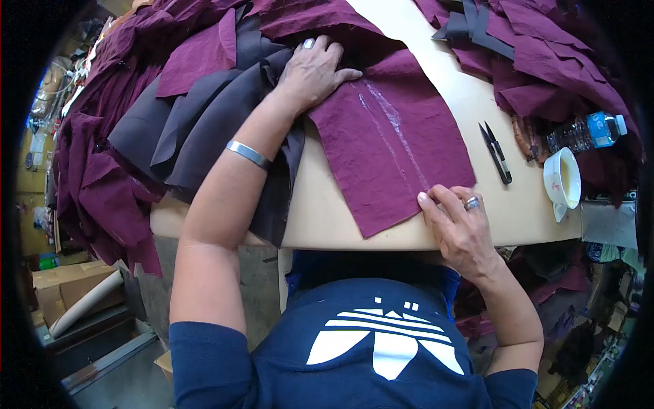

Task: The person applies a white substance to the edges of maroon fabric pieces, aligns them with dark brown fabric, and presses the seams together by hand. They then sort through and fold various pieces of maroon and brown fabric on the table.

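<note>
A maroon fabric panel [402, 123] lies on the table in front of me, with two whitish streaks, like chalk or glue, running down its length. My left hand [313, 76] presses on its upper left end, thumb stretched out over the cloth and fingers apart, beside a heap of dark grey fabric pieces [204, 116]. At the lower right corner, my right hand [460, 225] pinches the panel's edge between thumb and fingers. Black thread snips [495, 153] lie on the table to the right of the panel.
A white cup [562, 180] with pale liquid stands near the right edge. Behind it, a water bottle [589, 132] lies on its side. Maroon cloth piles [545, 68] cover the table's far right, and more maroon cloth [102, 184] hangs over the left side.
</note>
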Demonstrator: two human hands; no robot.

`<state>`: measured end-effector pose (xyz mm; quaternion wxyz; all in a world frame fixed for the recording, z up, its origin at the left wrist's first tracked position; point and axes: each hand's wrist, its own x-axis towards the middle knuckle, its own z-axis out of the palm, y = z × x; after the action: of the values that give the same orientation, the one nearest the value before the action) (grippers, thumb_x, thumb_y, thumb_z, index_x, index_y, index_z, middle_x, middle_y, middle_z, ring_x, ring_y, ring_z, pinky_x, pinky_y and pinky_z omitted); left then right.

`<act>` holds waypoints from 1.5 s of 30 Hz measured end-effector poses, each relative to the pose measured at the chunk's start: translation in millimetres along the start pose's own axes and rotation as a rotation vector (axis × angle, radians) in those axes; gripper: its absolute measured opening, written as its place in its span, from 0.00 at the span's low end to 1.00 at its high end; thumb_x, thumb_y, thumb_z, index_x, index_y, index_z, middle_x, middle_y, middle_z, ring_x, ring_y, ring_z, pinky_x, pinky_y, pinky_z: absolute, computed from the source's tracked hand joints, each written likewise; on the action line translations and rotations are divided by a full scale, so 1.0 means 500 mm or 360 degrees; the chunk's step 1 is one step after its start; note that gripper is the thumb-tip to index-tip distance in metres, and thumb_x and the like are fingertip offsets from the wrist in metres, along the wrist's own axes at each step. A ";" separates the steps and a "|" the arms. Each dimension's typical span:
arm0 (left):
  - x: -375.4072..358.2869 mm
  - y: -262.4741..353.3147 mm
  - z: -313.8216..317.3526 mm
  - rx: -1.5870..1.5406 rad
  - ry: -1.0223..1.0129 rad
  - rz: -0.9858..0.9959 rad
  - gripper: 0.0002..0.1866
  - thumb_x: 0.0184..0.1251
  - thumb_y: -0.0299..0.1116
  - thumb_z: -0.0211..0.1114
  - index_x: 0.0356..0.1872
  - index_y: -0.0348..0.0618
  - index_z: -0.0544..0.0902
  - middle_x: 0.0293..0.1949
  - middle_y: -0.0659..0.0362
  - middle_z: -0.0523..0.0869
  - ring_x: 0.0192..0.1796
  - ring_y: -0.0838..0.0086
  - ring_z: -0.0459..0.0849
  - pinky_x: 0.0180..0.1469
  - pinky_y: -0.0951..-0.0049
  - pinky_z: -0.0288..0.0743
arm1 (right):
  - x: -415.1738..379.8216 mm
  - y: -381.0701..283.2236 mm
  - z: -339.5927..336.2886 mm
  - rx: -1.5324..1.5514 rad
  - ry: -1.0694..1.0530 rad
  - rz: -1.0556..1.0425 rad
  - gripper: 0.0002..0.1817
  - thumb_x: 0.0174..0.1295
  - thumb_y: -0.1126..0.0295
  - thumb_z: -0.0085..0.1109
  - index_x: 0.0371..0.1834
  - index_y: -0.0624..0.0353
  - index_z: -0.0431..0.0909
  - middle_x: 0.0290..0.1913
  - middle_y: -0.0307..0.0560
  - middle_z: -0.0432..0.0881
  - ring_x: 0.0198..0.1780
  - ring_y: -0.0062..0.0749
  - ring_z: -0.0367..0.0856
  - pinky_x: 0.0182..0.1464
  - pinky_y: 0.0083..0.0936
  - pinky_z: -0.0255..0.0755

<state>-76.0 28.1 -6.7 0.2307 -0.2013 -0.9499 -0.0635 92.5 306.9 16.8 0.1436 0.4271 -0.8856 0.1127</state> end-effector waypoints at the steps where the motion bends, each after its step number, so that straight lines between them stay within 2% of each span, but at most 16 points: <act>1: -0.003 0.001 0.004 -0.0007 0.0029 -0.0004 0.30 0.59 0.59 0.55 0.38 0.35 0.75 0.43 0.46 0.75 0.48 0.54 0.74 0.53 0.60 0.68 | 0.007 0.004 0.001 0.0006 -0.0002 0.0001 0.19 0.50 0.74 0.53 0.47 0.69 0.74 0.43 0.49 0.75 0.41 0.38 0.72 0.45 0.30 0.67; 3: -0.011 0.004 0.005 -0.0022 0.0080 -0.0015 0.29 0.60 0.58 0.54 0.38 0.35 0.75 0.43 0.47 0.75 0.48 0.54 0.74 0.52 0.60 0.68 | 0.019 0.014 0.009 -0.0031 0.0019 -0.0034 0.19 0.49 0.74 0.53 0.46 0.68 0.74 0.42 0.49 0.75 0.39 0.37 0.73 0.43 0.30 0.68; 7: -0.013 0.001 -0.007 -0.0197 0.0297 0.0263 0.18 0.59 0.46 0.61 0.36 0.40 0.75 0.42 0.53 0.75 0.46 0.58 0.75 0.50 0.61 0.68 | 0.042 0.020 0.019 -0.0249 0.0019 -0.0189 0.17 0.50 0.73 0.53 0.44 0.68 0.75 0.39 0.50 0.75 0.35 0.36 0.75 0.40 0.28 0.70; 8: -0.018 0.005 -0.008 -0.0307 0.0303 0.0279 0.10 0.58 0.37 0.61 0.36 0.44 0.75 0.40 0.57 0.76 0.45 0.61 0.76 0.51 0.62 0.68 | 0.049 0.017 0.018 -0.0310 -0.0004 -0.0219 0.17 0.50 0.73 0.53 0.43 0.68 0.75 0.38 0.50 0.75 0.34 0.35 0.75 0.40 0.28 0.70; 12: -0.019 0.000 0.001 -0.0252 0.0228 0.0409 0.05 0.59 0.29 0.56 0.37 0.49 0.77 0.40 0.60 0.76 0.44 0.63 0.77 0.55 0.61 0.65 | 0.068 0.007 0.013 -0.0412 -0.0105 -0.0183 0.14 0.50 0.73 0.51 0.40 0.67 0.75 0.32 0.47 0.74 0.32 0.32 0.76 0.38 0.27 0.70; 17: -0.029 0.008 -0.006 -0.0306 0.0136 0.0371 0.07 0.60 0.30 0.56 0.39 0.50 0.78 0.42 0.60 0.77 0.47 0.64 0.78 0.60 0.56 0.62 | 0.088 0.016 0.007 -0.0337 -0.0134 -0.0152 0.11 0.50 0.74 0.52 0.38 0.63 0.75 0.28 0.45 0.72 0.30 0.31 0.76 0.33 0.27 0.70; 23: -0.030 0.007 0.002 -0.0360 0.0151 0.0365 0.07 0.61 0.32 0.57 0.39 0.50 0.78 0.41 0.60 0.78 0.47 0.64 0.78 0.59 0.55 0.62 | 0.087 0.036 -0.015 0.0437 0.0120 0.0435 0.17 0.43 0.84 0.54 0.40 0.61 0.73 0.35 0.50 0.76 0.28 0.43 0.78 0.32 0.32 0.74; 24: -0.030 0.009 -0.002 -0.0384 0.0139 0.0350 0.07 0.61 0.33 0.57 0.39 0.50 0.79 0.41 0.61 0.78 0.46 0.64 0.78 0.60 0.55 0.62 | 0.088 0.042 -0.016 0.0475 0.0170 0.0321 0.19 0.42 0.85 0.54 0.42 0.62 0.73 0.39 0.50 0.77 0.33 0.44 0.78 0.38 0.32 0.74; 28: -0.027 0.011 -0.006 -0.0384 0.0097 0.0316 0.07 0.62 0.34 0.57 0.40 0.49 0.79 0.42 0.61 0.78 0.46 0.65 0.78 0.60 0.56 0.61 | 0.116 0.039 -0.017 0.0014 0.0128 0.0071 0.17 0.43 0.83 0.57 0.40 0.63 0.74 0.40 0.50 0.73 0.40 0.43 0.75 0.44 0.32 0.71; 31: -0.025 0.008 -0.012 -0.0384 0.0008 0.0317 0.09 0.63 0.37 0.57 0.41 0.48 0.80 0.43 0.60 0.78 0.47 0.66 0.77 0.58 0.59 0.62 | 0.122 0.068 -0.012 -0.0039 0.0192 -0.0004 0.16 0.43 0.83 0.57 0.39 0.64 0.74 0.38 0.49 0.73 0.39 0.42 0.75 0.42 0.33 0.71; 35: -0.033 0.023 -0.089 -0.0394 -0.0411 0.0359 0.16 0.65 0.45 0.53 0.42 0.44 0.80 0.44 0.57 0.79 0.50 0.64 0.76 0.55 0.65 0.63 | 0.138 0.055 -0.109 0.0642 0.0239 0.0363 0.08 0.49 0.80 0.56 0.34 0.67 0.74 0.28 0.47 0.73 0.30 0.35 0.73 0.37 0.26 0.69; 36: -0.031 0.032 -0.138 -0.0558 -0.0738 0.0320 0.20 0.66 0.48 0.50 0.41 0.42 0.80 0.45 0.55 0.79 0.49 0.62 0.76 0.56 0.64 0.63 | 0.140 0.065 -0.141 0.0753 0.0323 0.0351 0.06 0.51 0.79 0.54 0.34 0.67 0.74 0.27 0.45 0.73 0.30 0.31 0.73 0.35 0.23 0.68; 39: -0.055 0.009 -0.188 -0.1802 -0.1321 0.0075 0.34 0.55 0.57 0.61 0.49 0.34 0.76 0.51 0.51 0.79 0.54 0.63 0.75 0.61 0.66 0.61 | 0.159 0.116 -0.185 0.0652 0.0718 0.0573 0.05 0.59 0.75 0.51 0.33 0.65 0.74 0.28 0.37 0.72 0.31 0.19 0.71 0.33 0.17 0.65; 41: -0.111 -0.012 -0.159 -0.2071 -0.1150 0.0063 0.32 0.56 0.50 0.65 0.53 0.32 0.74 0.43 0.48 0.82 0.49 0.64 0.78 0.57 0.69 0.66 | 0.193 0.171 -0.175 0.1125 0.0657 0.0939 0.05 0.61 0.72 0.53 0.33 0.62 0.76 0.28 0.34 0.75 0.30 0.15 0.72 0.33 0.15 0.65; 42: -0.104 0.020 -0.190 -0.2394 -0.1031 0.0029 0.33 0.52 0.45 0.71 0.53 0.31 0.73 0.42 0.53 0.82 0.47 0.71 0.78 0.55 0.71 0.67 | 0.216 0.194 -0.162 0.1384 0.0675 0.1066 0.05 0.61 0.71 0.55 0.33 0.61 0.76 0.28 0.33 0.76 0.29 0.13 0.72 0.33 0.13 0.66; 45: -0.098 0.043 -0.192 -0.2164 -0.1105 -0.0624 0.25 0.54 0.41 0.70 0.48 0.33 0.76 0.39 0.58 0.82 0.42 0.76 0.77 0.50 0.75 0.70 | 0.266 0.289 -0.045 0.1975 0.0729 0.1196 0.05 0.59 0.68 0.60 0.34 0.58 0.79 0.27 0.31 0.79 0.25 0.12 0.72 0.31 0.11 0.67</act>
<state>12.2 9.9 56.1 -0.2681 -0.1353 -0.7386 -0.6036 -96.7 306.0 73.4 0.0093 0.0652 -0.6937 0.7172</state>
